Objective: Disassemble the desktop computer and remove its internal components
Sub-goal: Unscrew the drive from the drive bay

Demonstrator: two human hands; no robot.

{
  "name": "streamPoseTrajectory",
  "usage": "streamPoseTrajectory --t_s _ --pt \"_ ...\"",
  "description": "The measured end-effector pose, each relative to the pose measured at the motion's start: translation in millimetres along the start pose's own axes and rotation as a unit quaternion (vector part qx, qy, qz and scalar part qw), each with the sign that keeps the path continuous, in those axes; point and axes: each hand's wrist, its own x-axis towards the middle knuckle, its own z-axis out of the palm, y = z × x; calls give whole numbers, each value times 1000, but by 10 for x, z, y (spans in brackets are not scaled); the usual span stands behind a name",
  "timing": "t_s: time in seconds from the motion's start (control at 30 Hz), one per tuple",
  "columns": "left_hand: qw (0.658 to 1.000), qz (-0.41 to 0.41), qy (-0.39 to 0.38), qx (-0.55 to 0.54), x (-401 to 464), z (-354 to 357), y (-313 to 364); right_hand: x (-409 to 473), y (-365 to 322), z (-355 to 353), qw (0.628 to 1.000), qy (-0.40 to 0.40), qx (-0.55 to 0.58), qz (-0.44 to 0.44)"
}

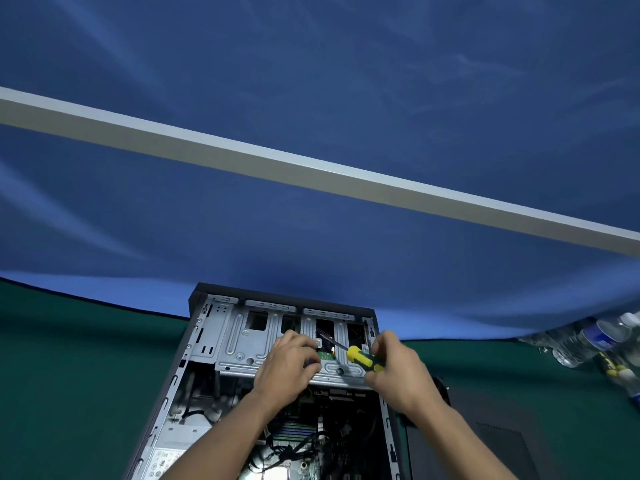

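Open case (277, 393) lay on green bench (69, 375); over its drive cage (242, 344), right hand (398, 368) gripped screwdriver (360, 356), shaft slanting up-left toward a cage screw beside left hand (287, 365), fingers curled on cage, nearer the tip.

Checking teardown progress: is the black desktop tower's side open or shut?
Open. The black desktop tower lies on its side, exposing the grey metal drive cage, cables and motherboard.

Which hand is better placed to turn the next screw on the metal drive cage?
The right hand: it already grips the yellow screwdriver, whose tip points at the drive cage. The left hand holds no tool and rests on the cage.
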Motion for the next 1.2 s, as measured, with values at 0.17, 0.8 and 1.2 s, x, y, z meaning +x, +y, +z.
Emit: streamPoseTrajectory --t_s 0.17,0.8,1.2 --pt "999 36 -11 37 -31 0 43 1 179 233 996 -19 -82 27" --pt "986 115 16 120 -70 -23 191 -54 610 868 968 170 -182 30" --pt "975 2 -44 219 -48 35 286 -17 631 838 979 142 -147 21"
